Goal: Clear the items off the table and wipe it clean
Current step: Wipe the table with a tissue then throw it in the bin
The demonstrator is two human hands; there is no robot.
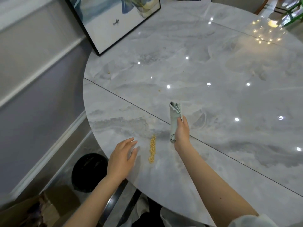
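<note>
Crumbs (152,149) btwn open left hand (122,158) & cloth-gripping right hand (182,133).

On the round marble desk (213,71), the right hand (181,133) grips a folded pale cloth (174,117) upright. A line of yellow crumbs (152,149) lies between it and the flat left hand (122,158).
</note>
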